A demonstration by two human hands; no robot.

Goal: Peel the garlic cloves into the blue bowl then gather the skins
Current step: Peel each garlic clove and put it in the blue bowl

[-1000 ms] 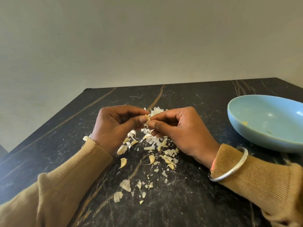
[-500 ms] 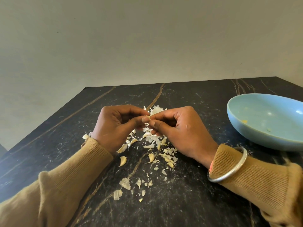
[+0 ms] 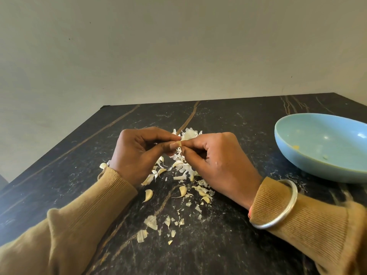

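A clove (image 3: 178, 144) is pinched between the thumb and forefinger tips of the left hand (image 3: 137, 153) and the right hand (image 3: 220, 163), above the middle of the worktop (image 3: 218, 245). The remaining fingers of both hands are curled inward. Skins (image 3: 184, 169) are scattered on the worktop beneath the hands and toward the near edge, with loose cloves (image 3: 148, 195) among them. The bowl (image 3: 294, 133) is set at the right edge, apart from the hands. A bangle (image 3: 278, 221) is worn over the right sleeve.
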